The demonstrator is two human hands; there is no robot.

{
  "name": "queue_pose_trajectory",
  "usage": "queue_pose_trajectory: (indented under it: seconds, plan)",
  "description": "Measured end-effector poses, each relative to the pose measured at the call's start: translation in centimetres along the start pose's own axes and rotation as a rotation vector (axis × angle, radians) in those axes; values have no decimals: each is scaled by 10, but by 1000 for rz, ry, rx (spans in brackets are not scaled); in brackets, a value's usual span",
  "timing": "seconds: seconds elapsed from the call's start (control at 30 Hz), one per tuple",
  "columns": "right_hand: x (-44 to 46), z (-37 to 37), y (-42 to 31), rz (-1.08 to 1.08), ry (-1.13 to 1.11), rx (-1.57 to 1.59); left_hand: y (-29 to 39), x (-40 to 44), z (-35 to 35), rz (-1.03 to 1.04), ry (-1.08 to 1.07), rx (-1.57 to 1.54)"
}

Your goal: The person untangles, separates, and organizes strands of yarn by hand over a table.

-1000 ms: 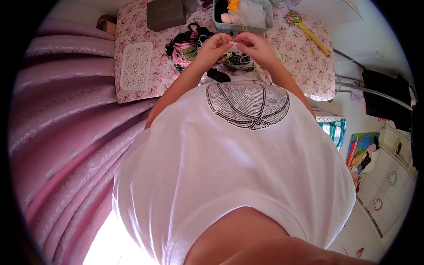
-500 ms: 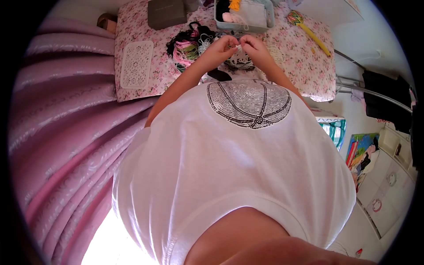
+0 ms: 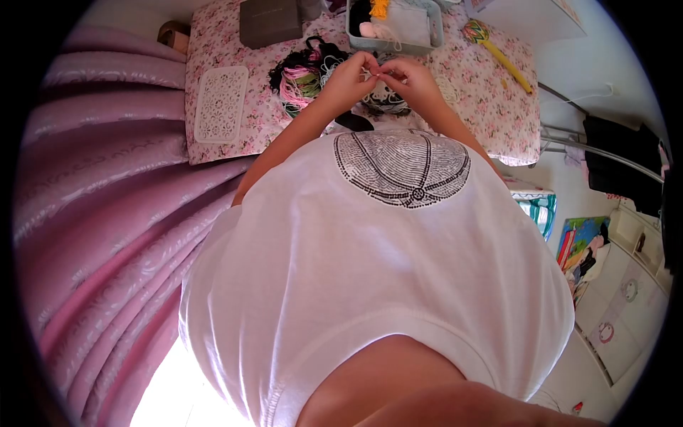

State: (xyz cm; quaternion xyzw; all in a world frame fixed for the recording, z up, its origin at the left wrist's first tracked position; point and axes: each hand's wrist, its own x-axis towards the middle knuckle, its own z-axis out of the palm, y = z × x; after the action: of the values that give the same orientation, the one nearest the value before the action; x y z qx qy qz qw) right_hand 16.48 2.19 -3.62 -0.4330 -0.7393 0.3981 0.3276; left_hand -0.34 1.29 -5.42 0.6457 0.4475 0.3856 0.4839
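Observation:
Over the table, my left hand [image 3: 347, 80] and my right hand [image 3: 414, 82] meet fingertip to fingertip, both closed in a pinch. A thin bit of white yarn seems to be between them, mostly hidden by the fingers. Left of my left hand lies a tangle of black, pink and green yarn [image 3: 300, 85]. Under and behind my hands is a heap of black-and-white yarn [image 3: 388, 104]. A loose bundle of cream yarn [image 3: 448, 88] rests just right of my right hand.
A floral cloth covers the table [image 3: 491, 124]. At the back stand a dark box [image 3: 270, 23] and a grey basket [image 3: 395, 46] holding yarn. A white lattice tray [image 3: 221, 104] lies left, a yellow stick [image 3: 506, 65] right. Pink curtains [image 3: 107, 149] hang beside the table.
My fingertips have drawn together, and the white bit that showed between them is now mostly covered. My right hand's fingers have straightened slightly toward the left hand.

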Motion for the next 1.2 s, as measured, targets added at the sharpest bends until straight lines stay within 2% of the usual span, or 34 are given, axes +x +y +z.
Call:
queue_pose_trajectory:
  seconds: [0.23, 0.33, 0.4, 0.5, 0.6, 0.7, 0.83, 0.9, 0.93, 1.03, 1.13, 1.2]
  plan:
    - [0, -4, -6, -13, -123, -165, -8, -3, 3, -84, -9, -84]
    - [2, -5, 1, -25, -163, -188, -9, -4, 7, 64, 32, 26]
    - [3, -2, 11, -55, -145, -163, -6, -4, 8, 50, 22, 6]
    - [2, 1, 15, 78, -39, 91, 10, -4, 7, -41, 10, 14]
    - [2, 3, 12, 118, 4, 86, 5, -1, 6, -93, -2, -58]
    - [1, 9, 25, 127, 46, 450, -2, 3, 5, -150, -15, -146]
    - [1, 3, 28, 174, -32, 437, -6, 6, 1, -186, 6, -234]
    - [-2, 3, 29, 176, -41, 364, -9, 9, 3, -126, 14, -324]
    - [-3, 3, 30, 192, -38, 402, -9, 11, 4, -97, 17, -368]
    - [-1, 1, 39, 217, -17, 514, 2, 12, 3, -307, -15, -597]
    - [2, -4, 39, 256, 15, 682, -4, 12, 1, -361, -102, -896]
    - [3, -7, 32, 354, 17, 879, -5, 13, 3, -346, -72, -749]
